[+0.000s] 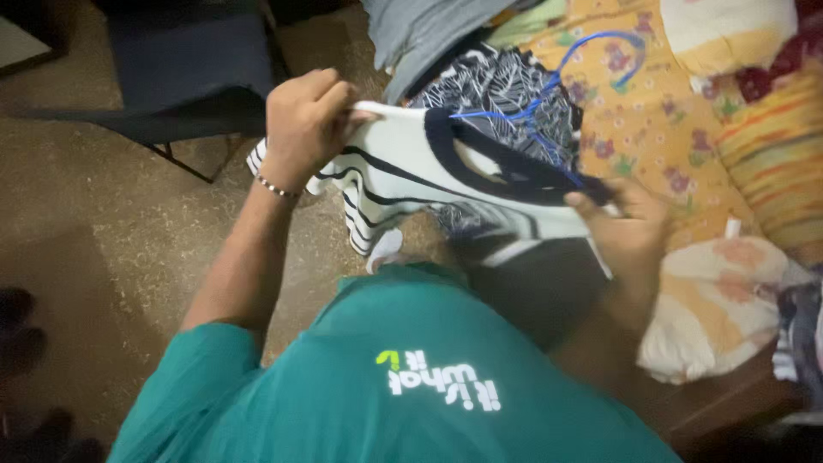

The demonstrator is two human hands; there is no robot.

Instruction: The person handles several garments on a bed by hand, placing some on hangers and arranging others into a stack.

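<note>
head view: we take the striped top as our landmark.
striped top (403, 176): soft white knit, thin dark stripes, wide dark neckband; we hold it stretched flat in the air above the floor, in front of our chest.
left hand (304, 124): on the top's left shoulder edge, fingers clenched on the fabric, wrist bent down, thin bracelet (276, 188) on the wrist.
right hand (630, 223): at the top's right end near the neckband, fingers curled and pinching the cloth, forearm coming up from below.
blue hanger (549, 86): thin wire, bent loop shape, just behind the top's neckband; we cannot tell if it sits inside the neck.
black-and-white leaf-print cloth (506, 86): behind the top, under the hanger.
floral sheet (651, 120): yellow, right of the top, covering a bed.
pillow (711, 300): pale, orange patches, below right of the top.
chair (184, 73): dark, left of the top, on speckled floor (94, 223).
</note>
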